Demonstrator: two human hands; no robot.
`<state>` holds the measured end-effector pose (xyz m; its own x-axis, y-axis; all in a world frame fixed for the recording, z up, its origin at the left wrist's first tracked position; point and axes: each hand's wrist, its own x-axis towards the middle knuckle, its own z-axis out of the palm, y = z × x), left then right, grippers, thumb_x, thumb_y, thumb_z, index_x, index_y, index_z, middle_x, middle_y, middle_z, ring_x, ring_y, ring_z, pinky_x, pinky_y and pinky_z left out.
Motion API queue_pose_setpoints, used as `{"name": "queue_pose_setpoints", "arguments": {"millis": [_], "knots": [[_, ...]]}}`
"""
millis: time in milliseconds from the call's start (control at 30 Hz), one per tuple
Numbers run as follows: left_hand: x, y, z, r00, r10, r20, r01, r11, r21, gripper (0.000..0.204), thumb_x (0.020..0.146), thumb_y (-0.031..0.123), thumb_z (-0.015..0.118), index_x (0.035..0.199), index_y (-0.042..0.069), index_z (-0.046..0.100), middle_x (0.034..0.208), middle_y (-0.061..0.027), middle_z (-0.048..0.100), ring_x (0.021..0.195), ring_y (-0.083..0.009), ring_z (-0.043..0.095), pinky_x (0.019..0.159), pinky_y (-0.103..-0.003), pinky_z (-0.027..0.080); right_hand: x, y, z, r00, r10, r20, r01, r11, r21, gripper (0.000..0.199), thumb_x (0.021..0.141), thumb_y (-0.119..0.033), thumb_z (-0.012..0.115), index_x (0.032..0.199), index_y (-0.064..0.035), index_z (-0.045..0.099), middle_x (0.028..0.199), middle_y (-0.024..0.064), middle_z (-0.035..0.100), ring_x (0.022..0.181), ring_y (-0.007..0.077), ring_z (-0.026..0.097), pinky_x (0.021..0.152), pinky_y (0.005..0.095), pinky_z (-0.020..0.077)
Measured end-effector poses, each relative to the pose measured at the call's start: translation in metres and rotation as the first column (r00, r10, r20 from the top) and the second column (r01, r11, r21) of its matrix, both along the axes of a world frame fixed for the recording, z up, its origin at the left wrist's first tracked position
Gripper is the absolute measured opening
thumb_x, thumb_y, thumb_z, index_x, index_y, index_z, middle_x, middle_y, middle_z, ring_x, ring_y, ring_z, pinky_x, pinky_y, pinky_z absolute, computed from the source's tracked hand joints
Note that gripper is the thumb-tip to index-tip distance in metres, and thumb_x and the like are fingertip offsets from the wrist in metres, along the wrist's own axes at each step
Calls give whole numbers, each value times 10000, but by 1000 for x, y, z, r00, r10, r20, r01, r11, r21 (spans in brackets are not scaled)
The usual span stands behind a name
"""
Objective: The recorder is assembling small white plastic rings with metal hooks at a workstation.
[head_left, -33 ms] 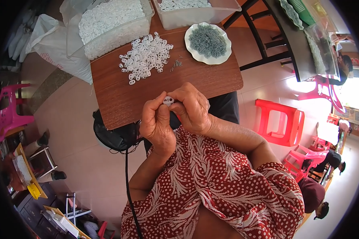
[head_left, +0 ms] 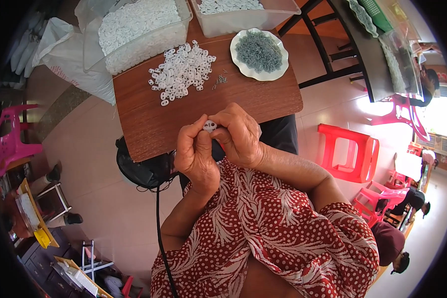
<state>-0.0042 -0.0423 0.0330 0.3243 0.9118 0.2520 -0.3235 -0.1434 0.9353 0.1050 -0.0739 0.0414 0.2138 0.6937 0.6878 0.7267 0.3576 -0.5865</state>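
A small white plastic piece with two dark holes (head_left: 209, 126) is pinched between my two hands, just off the table's near edge. My left hand (head_left: 197, 155) grips it from the left with thumb and forefinger. From the right, my right hand (head_left: 237, 134) holds it the same way, its other fingers curled. Beyond my hands, a heap of similar white two-holed pieces (head_left: 181, 69) lies on the brown wooden table (head_left: 149, 130). Beside the heap are a few loose grey screw-like bits (head_left: 220, 80). Whether one sits in the held piece, I cannot tell.
A white scalloped plate (head_left: 236, 63) of small grey parts stands at the table's far right. Two translucent bins (head_left: 149, 52) of white pieces sit at the back. A red stool (head_left: 350, 171) is on the floor at right. A black cord (head_left: 158, 218) hangs at my left.
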Motion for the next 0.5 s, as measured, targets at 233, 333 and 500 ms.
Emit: {"name": "queue_pose_setpoints", "arguments": {"millis": [233, 333, 500], "knots": [[5, 2, -7, 995, 80, -63, -75, 994, 78, 179, 940, 85, 476, 1058, -24, 556, 900, -18, 540, 790, -68, 489, 711, -201, 418, -2, 2, -9, 1000, 4, -16, -4, 1000, -6, 208, 805, -60, 625, 974, 18, 532, 721, 100, 547, 568, 226, 516, 478, 306, 406], [5, 2, -15, 992, 74, -105, -66, 994, 86, 181, 942, 88, 473, 1064, -19, 553, 903, -18, 541, 793, -69, 488, 710, -201, 418, 1, 1, -21, 1000, -1, -16, 0, 999, -44, 208, 806, -52, 619, 976, 22, 526, 720, 104, 543, 564, 232, 515, 474, 307, 402], [8, 3, -8, 995, 56, -80, -57, 998, -15, 185, 940, 78, 475, 1073, -24, 553, 907, -18, 540, 799, -70, 487, 721, -203, 418, 2, 4, -16, 999, 2, -42, -3, 1000, -26, 238, 800, -40, 618, 1003, 37, 519, 762, 118, 560, 598, 231, 526, 512, 311, 423]]}}
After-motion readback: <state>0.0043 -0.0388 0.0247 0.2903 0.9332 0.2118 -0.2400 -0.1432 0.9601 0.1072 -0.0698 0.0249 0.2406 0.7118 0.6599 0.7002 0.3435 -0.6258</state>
